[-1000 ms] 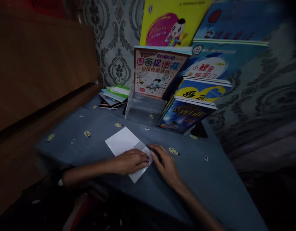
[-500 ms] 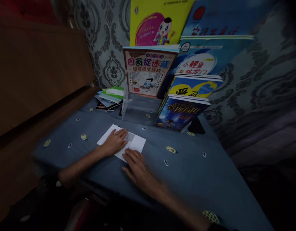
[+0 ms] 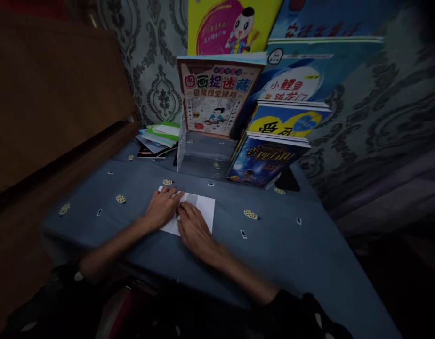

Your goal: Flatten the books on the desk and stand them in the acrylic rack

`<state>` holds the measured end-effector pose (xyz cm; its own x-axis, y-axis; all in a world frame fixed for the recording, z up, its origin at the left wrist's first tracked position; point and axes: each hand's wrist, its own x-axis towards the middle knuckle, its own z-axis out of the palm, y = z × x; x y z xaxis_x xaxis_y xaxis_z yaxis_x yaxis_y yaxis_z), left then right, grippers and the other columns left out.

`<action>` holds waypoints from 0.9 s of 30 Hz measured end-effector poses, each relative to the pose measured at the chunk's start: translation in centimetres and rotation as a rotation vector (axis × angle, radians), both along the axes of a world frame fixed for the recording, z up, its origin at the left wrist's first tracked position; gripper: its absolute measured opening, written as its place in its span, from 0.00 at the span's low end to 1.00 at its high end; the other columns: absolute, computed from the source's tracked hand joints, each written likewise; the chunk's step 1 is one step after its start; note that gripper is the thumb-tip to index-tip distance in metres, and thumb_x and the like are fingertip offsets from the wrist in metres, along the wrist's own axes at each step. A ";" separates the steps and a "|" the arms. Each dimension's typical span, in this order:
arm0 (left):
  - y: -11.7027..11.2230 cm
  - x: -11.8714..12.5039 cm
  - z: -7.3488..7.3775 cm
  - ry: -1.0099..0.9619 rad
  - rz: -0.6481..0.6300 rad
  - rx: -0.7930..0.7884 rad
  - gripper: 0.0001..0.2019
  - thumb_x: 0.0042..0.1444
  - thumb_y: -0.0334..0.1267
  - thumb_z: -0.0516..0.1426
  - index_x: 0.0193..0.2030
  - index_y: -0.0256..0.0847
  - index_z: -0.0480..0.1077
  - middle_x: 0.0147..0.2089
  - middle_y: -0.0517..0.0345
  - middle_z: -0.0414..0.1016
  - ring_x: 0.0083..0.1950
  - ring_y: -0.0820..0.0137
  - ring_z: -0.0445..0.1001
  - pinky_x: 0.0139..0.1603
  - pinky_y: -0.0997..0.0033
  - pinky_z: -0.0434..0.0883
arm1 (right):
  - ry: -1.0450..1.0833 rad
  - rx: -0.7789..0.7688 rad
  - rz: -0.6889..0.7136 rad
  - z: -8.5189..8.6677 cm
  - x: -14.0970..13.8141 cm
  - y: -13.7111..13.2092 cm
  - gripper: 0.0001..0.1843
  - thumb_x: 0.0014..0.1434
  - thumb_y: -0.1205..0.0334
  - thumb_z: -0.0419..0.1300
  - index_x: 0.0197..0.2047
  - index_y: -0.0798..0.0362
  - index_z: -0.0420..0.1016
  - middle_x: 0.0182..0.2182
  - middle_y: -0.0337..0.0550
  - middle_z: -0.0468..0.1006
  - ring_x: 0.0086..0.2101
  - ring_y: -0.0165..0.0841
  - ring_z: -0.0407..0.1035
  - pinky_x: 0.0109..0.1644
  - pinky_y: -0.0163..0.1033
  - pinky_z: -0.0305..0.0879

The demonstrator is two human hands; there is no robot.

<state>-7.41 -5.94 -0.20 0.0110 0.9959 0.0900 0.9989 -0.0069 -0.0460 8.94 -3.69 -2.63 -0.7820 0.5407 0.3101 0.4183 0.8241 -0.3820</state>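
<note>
A white sheet of paper (image 3: pixel 203 209) lies partly folded on the blue patterned tablecloth (image 3: pixel 281 245). My left hand (image 3: pixel 163 207) rests flat on the paper's left part, fingers stretched toward its far edge. My right hand (image 3: pixel 192 228) lies on the paper's near middle, fingers pressed down beside the left hand's fingertips. The two hands touch each other over the sheet. Most of the paper's left half is hidden under them.
Several children's books (image 3: pixel 217 96) stand in a clear plastic holder (image 3: pixel 203 157) at the back, more leaning at the right (image 3: pixel 274 157). A small stack of booklets (image 3: pixel 157 139) lies at the back left. A wooden board (image 3: pixel 51 103) borders the left side.
The paper has been turned and shifted left and farther away. My left hand moved onto its left part and my right hand came over from the right to press beside it.
</note>
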 end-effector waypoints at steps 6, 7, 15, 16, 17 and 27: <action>-0.7 0.0 -0.5 0.002 -0.022 0.006 0.23 0.67 0.33 0.50 0.68 0.45 0.64 0.66 0.48 0.69 0.60 0.56 0.68 0.53 0.57 0.67 | -0.047 -0.041 -0.022 -1.0 -1.4 1.6 0.31 0.66 0.62 0.51 0.69 0.67 0.59 0.68 0.66 0.61 0.69 0.50 0.54 0.71 0.60 0.55; -0.7 0.0 -0.5 0.006 -0.019 0.000 0.23 0.66 0.32 0.50 0.68 0.44 0.64 0.66 0.48 0.69 0.61 0.56 0.68 0.53 0.56 0.67 | -0.052 -0.042 -0.024 -1.0 -1.5 1.8 0.32 0.66 0.61 0.52 0.69 0.68 0.58 0.69 0.66 0.60 0.69 0.50 0.53 0.71 0.60 0.54; -1.1 0.3 0.1 0.006 0.030 -0.024 0.21 0.70 0.36 0.45 0.68 0.41 0.63 0.69 0.46 0.67 0.66 0.54 0.65 0.60 0.52 0.64 | -0.106 -0.019 -0.120 -1.7 0.7 3.0 0.36 0.67 0.52 0.54 0.69 0.71 0.58 0.69 0.70 0.58 0.70 0.52 0.51 0.72 0.60 0.50; -1.2 0.2 0.1 0.007 0.050 -0.019 0.21 0.70 0.38 0.45 0.67 0.41 0.63 0.69 0.46 0.67 0.66 0.54 0.65 0.60 0.52 0.64 | -0.109 -0.010 -0.128 -1.8 1.3 3.1 0.36 0.68 0.52 0.53 0.69 0.70 0.59 0.69 0.70 0.58 0.70 0.52 0.51 0.72 0.60 0.50; -1.2 0.1 0.1 0.010 0.070 -0.016 0.21 0.70 0.39 0.46 0.67 0.40 0.64 0.69 0.45 0.67 0.67 0.53 0.65 0.60 0.51 0.64 | -0.113 -0.002 -0.137 -1.9 1.8 3.2 0.35 0.68 0.52 0.52 0.69 0.70 0.59 0.69 0.70 0.59 0.70 0.52 0.51 0.72 0.60 0.50; -1.7 -0.3 -0.3 0.042 0.129 0.059 0.22 0.70 0.40 0.46 0.65 0.33 0.65 0.68 0.36 0.67 0.67 0.49 0.67 0.65 0.42 0.62 | -0.160 0.072 -0.171 -2.2 5.0 3.5 0.36 0.71 0.48 0.46 0.71 0.69 0.57 0.69 0.66 0.58 0.70 0.49 0.51 0.72 0.59 0.50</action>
